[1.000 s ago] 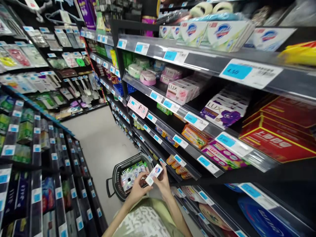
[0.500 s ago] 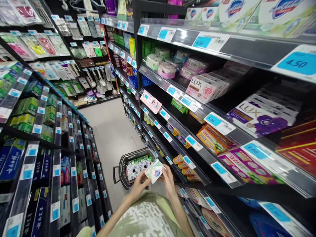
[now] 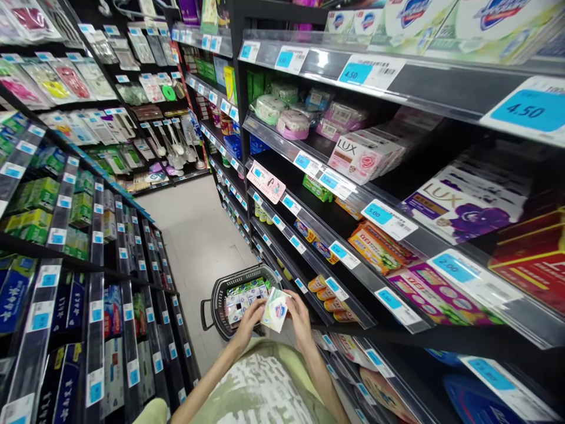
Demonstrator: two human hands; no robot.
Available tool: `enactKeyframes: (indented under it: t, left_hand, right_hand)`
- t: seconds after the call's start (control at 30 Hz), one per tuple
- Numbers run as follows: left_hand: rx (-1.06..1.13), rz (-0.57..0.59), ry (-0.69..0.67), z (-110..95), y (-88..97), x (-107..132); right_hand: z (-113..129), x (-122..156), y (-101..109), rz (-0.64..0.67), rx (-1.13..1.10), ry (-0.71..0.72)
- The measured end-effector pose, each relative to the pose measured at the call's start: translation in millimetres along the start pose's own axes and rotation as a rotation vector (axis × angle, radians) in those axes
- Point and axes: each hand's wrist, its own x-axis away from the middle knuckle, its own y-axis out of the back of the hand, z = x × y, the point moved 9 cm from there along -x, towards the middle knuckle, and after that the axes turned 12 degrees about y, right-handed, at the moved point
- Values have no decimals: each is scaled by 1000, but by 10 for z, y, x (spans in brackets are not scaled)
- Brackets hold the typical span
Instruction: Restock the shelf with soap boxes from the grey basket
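Note:
Both of my hands hold one small white-and-green soap box (image 3: 274,310) with a blue logo, low in the head view. My left hand (image 3: 248,325) grips its left edge and my right hand (image 3: 301,318) grips its right edge, fingers closed on it. Just beyond the box, a dark plastic shopping basket (image 3: 219,291) stands on the floor, holding several similar small boxes. My pale green patterned top fills the bottom of the view.
Black shop shelves run along the right with LUX soap boxes (image 3: 362,158), orange packs (image 3: 379,247) and blue price tags (image 3: 376,213). Another shelf rack (image 3: 101,265) stands on the left. A pale floor aisle (image 3: 194,235) runs between them to hanging goods at the back.
The soap box has turned in my hands from lying flat and slanted to standing more upright with its logo face toward me. The view shifted right and slightly down along the shelves.

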Motion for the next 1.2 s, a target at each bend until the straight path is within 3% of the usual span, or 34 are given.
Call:
enactKeyframes:
  t: [0.17, 0.37, 0.63, 0.87, 1.07, 1.2]
  left_hand:
    - [-3, 65, 3, -34, -71, -20]
    - [33, 66, 10, 13, -123, 36]
    - [196, -134, 67, 182, 97, -17]
    - [183, -109, 52, 212, 69, -36]
    - [198, -142, 36, 282, 107, -71]
    - [86, -202, 6, 298, 150, -44]
  right_hand:
    - [-10, 3, -31, 8, -40, -23]
    - [-118, 3, -18, -1, -100, -86]
    - [-150, -43, -39, 47, -95, -73]
    - [-122, -76, 1, 52, -70, -64]
    - [-162, -82, 57, -12, -97, -71]
    - [-160, -70, 89, -48, -104, -69]
